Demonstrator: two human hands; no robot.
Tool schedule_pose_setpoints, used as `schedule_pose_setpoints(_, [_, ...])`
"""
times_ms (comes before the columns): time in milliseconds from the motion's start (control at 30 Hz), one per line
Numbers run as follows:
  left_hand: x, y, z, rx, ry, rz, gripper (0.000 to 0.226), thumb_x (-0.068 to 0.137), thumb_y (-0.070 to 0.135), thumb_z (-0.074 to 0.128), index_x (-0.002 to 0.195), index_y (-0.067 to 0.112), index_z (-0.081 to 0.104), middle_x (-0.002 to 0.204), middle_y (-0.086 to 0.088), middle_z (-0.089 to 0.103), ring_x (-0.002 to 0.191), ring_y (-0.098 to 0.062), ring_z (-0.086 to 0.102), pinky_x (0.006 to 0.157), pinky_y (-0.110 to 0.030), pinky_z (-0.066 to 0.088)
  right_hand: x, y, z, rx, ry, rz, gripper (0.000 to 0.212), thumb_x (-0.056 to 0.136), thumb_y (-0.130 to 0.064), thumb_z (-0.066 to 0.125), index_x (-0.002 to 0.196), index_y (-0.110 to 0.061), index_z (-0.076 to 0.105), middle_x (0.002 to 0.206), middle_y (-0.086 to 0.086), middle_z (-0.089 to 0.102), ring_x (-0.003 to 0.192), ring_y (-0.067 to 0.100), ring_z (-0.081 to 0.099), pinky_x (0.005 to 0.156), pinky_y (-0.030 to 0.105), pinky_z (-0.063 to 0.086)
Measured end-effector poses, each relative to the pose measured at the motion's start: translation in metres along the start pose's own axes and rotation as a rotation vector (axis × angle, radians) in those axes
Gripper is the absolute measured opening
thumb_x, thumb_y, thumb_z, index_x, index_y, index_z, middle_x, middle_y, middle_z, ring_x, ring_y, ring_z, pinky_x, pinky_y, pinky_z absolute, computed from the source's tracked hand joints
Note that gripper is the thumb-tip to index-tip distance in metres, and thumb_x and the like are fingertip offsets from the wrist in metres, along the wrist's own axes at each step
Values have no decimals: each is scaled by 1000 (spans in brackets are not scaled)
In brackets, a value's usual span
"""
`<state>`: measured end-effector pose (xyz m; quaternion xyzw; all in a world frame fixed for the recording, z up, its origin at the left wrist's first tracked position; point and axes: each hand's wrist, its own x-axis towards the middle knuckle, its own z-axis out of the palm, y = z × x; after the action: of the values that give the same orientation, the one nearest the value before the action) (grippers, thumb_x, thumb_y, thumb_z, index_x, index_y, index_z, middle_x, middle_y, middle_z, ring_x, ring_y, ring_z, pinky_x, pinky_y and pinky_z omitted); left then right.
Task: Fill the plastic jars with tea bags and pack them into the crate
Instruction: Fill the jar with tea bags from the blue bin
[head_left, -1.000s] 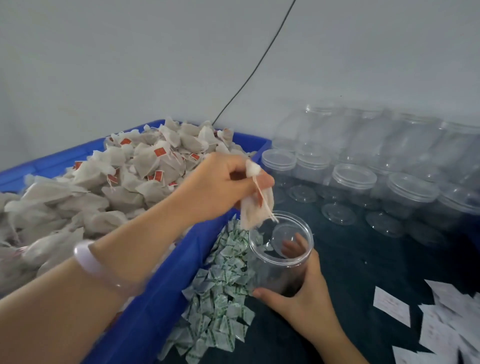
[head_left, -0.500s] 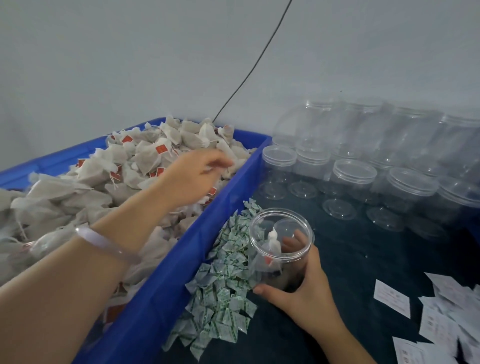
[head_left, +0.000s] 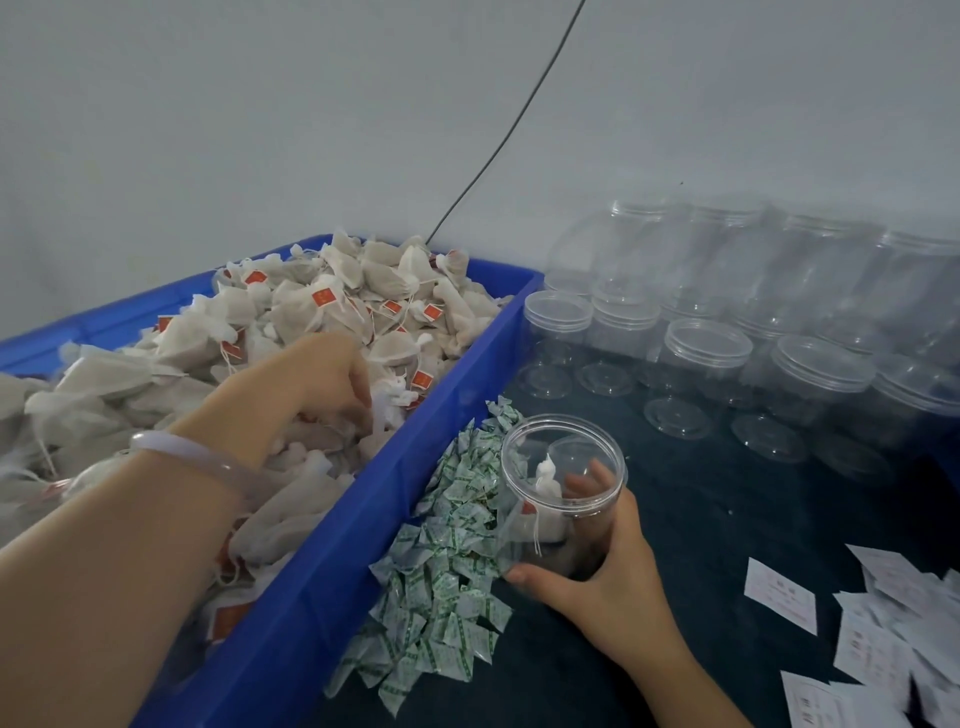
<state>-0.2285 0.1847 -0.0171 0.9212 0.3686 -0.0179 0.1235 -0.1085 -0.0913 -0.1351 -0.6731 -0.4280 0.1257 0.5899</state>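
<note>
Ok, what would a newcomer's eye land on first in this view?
The big blue crate on the left, heaped with tea bags, where the left hand reaches into the pile. Just right of it, the right hand grips an open clear plastic jar with a single tea bag inside, beside a spill of green-and-white sachets. Rows of empty jars stand at the back right.
</note>
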Motion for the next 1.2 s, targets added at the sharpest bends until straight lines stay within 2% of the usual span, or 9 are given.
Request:
schedule_pose_setpoints(100, [-6, 2, -15, -96, 245, 32, 13, 76, 29, 78, 71, 20, 70, 76, 7, 67, 69, -7, 59, 63, -24, 47, 0, -1, 0, 10, 0, -6, 94, 42, -53, 89, 112, -78, 31, 121, -44, 51, 113, -19, 49, 81, -5, 36])
schedule_pose_setpoints(200, [-21, 13, -30, -468, 527, 142, 12, 78, 34, 75, 71, 26, 69, 62, 10, 66, 52, -1, 59, 54, -18, 45, 0, 0, 0, 28, -8, -5, 93, 44, -48, 91, 109, -79, 32, 120, -42, 53, 110, -18, 51, 79, -5, 38])
schedule_pose_setpoints(333, [-45, 47, -30, -861, 472, 298, 11, 78, 27, 76, 69, 32, 73, 66, 10, 71, 56, -10, 69, 57, -21, 55, 1, 1, 0, 42, -3, 4, 93, 44, -48, 91, 109, -79, 32, 119, -40, 54, 110, -16, 53, 80, -1, 41])
schedule_pose_setpoints(533, [-67, 88, -20, -1080, 286, 489, 32, 84, -7, 63, 72, 21, 72, 74, 3, 70, 62, -14, 70, 59, -19, 56, 2, 2, 0, 51, 4, 0, 94, 44, -46, 91, 109, -80, 32, 119, -40, 54, 111, -16, 53, 80, -1, 40])
schedule_pose_setpoints(667, [-76, 105, -7, -1090, 136, 559, 32, 82, -11, 63, 72, 19, 72, 69, 0, 67, 66, -16, 71, 63, -23, 58, 1, 0, 0, 64, -1, -2, 93, 45, -43, 91, 106, -81, 32, 118, -42, 54, 109, -17, 53, 80, -1, 41])
schedule_pose_setpoints(800, [-78, 110, 4, -866, 45, 597, 25, 79, -3, 70, 87, 20, 70, 87, 2, 72, 83, -20, 72, 80, -34, 59, 1, -1, 1, 75, -10, -15, 91, 49, -39, 91, 108, -79, 34, 120, -40, 55, 111, -16, 54, 81, -1, 41])
schedule_pose_setpoints(933, [-77, 110, 10, -786, -27, 613, 39, 82, 0, 69, 105, 32, 62, 92, 11, 67, 90, -6, 67, 78, -24, 57, 1, -2, 0, 70, -10, -11, 91, 48, -41, 91, 107, -79, 34, 119, -41, 55, 110, -17, 53, 80, -1, 41])
schedule_pose_setpoints(1067, [-66, 98, -2, -814, 203, 570, 36, 90, 4, 60, 107, 35, 61, 100, 7, 68, 89, -3, 67, 76, -20, 57, 0, -2, 0, 70, -17, 5, 90, 48, -38, 90, 104, -81, 34, 116, -40, 56, 107, -16, 55, 77, -1, 42])
schedule_pose_setpoints(1200, [-36, 58, -11, -647, 494, 307, 29, 95, 9, 52, 112, 29, 63, 111, 7, 66, 94, -4, 61, 78, -19, 49, 0, -3, 0, 64, -21, 8, 90, 48, -39, 89, 106, -80, 33, 115, -42, 55, 106, -17, 54, 76, -1, 43])
